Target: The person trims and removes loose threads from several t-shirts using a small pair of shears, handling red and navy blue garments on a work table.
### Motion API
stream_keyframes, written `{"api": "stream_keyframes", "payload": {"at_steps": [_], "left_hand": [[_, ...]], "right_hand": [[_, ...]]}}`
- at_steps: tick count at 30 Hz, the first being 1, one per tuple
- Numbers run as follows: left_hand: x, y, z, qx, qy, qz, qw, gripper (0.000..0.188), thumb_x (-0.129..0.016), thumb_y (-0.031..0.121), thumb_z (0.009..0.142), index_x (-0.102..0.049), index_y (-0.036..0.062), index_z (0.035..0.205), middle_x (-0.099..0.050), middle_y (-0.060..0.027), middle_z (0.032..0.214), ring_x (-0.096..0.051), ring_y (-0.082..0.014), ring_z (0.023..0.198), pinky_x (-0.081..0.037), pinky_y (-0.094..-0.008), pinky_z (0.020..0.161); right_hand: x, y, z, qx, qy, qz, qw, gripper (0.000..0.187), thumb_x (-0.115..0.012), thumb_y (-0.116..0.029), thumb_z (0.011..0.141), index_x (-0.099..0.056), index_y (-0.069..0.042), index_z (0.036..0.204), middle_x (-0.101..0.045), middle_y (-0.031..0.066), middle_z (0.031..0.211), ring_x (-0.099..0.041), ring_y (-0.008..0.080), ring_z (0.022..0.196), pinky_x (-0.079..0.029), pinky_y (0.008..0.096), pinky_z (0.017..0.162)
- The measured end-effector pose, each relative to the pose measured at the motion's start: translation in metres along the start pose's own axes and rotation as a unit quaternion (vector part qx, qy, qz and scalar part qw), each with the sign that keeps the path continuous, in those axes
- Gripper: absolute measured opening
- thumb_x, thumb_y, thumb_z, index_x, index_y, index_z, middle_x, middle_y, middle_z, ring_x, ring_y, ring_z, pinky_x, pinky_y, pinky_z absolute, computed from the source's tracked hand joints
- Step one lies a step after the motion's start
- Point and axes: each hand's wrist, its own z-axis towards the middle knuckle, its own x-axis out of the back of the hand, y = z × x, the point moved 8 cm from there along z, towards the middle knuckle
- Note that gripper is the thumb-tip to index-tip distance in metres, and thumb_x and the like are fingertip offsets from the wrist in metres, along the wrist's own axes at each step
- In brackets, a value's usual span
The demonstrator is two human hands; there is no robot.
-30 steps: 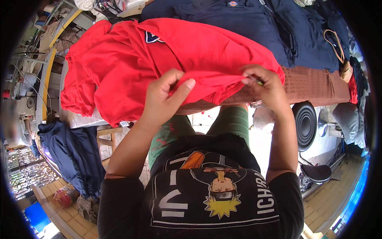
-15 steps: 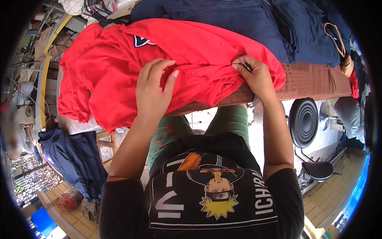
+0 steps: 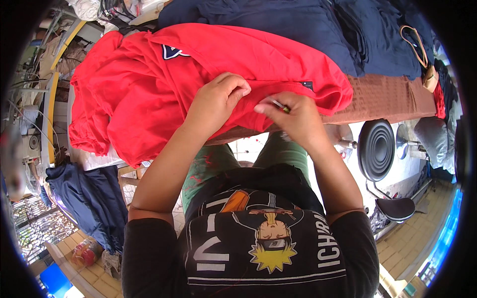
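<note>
In the head view, the right hand [image 3: 296,116] was clamped on a small tool [image 3: 277,103], slim and pale with a yellow-green part, held between thumb and fingers; its exact kind was too small to tell. The left hand [image 3: 217,103] was just to the left of that grip, fingers curled in and tips drawn near the thumb, though whether they had closed on a fold or a thread could not be told. The red garment [image 3: 149,89] lay beneath and around both hands, its bulk spread in loose folds left of the grip, with a dark, white-edged patch [image 3: 172,52] up and to the left and a small dark label [image 3: 308,84] just beyond the right hand. The brown cloth [image 3: 385,97] over the table showed to the right of the grip, and navy garments [image 3: 278,35] lay beyond it, farther from the body. Work on the red garment seemed under way rather than finished: it lay rumpled and unfolded, with the tool in hand. How much handling was done or left on it could not be judged, since the fingers hid the spot between them.
</note>
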Motion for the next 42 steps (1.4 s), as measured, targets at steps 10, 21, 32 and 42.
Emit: {"api": "stream_keyframes", "payload": {"at_steps": [10,21,32,42], "left_hand": [[-0.006,-0.007,-0.002,0.066,-0.053,-0.173,0.981,0.017,-0.055,-0.002,0.091,-0.063,0.0022,0.105,-0.068,-0.0079,0.107,-0.065,-0.0128,0.094,-0.052,-0.0268,0.083],[-0.022,-0.007,-0.006,-0.034,-0.105,-0.063,0.992,0.025,-0.063,0.014,0.089,-0.067,0.0085,0.113,-0.065,-0.0097,0.111,-0.064,-0.0253,0.099,-0.051,-0.0349,0.085],[-0.016,-0.012,-0.008,0.053,-0.024,0.022,0.998,0.011,-0.064,0.015,0.090,-0.065,0.0045,0.091,-0.067,-0.0060,0.082,-0.067,-0.0206,0.083,-0.052,-0.0310,0.072],[0.041,0.026,-0.019,-0.089,-0.076,-0.159,0.980,0.017,-0.060,0.009,0.088,-0.065,-0.0013,0.075,-0.061,-0.0092,0.090,-0.060,-0.0162,0.084,-0.047,-0.0276,0.074]], "right_hand": [[-0.024,0.001,0.002,0.017,0.003,-0.158,0.987,0.031,-0.076,-0.031,0.077,-0.068,-0.002,0.089,-0.066,0.0159,0.072,-0.066,0.0330,0.068,-0.051,0.0416,0.064],[-0.004,0.018,0.014,0.027,-0.062,0.172,0.983,0.012,-0.069,-0.013,0.089,-0.065,-0.002,0.086,-0.056,-0.0034,0.072,-0.046,0.0050,0.071,-0.042,0.0249,0.065],[-0.010,0.026,0.027,0.021,-0.024,0.106,0.994,0.013,-0.066,-0.012,0.090,-0.070,-0.002,0.098,-0.071,0.0069,0.088,-0.065,0.0139,0.088,-0.050,0.0277,0.082],[-0.009,0.029,0.026,0.042,-0.071,0.087,0.993,0.014,-0.065,-0.006,0.089,-0.069,-0.001,0.101,-0.071,0.0087,0.098,-0.066,0.0159,0.094,-0.050,0.0286,0.086]]}}
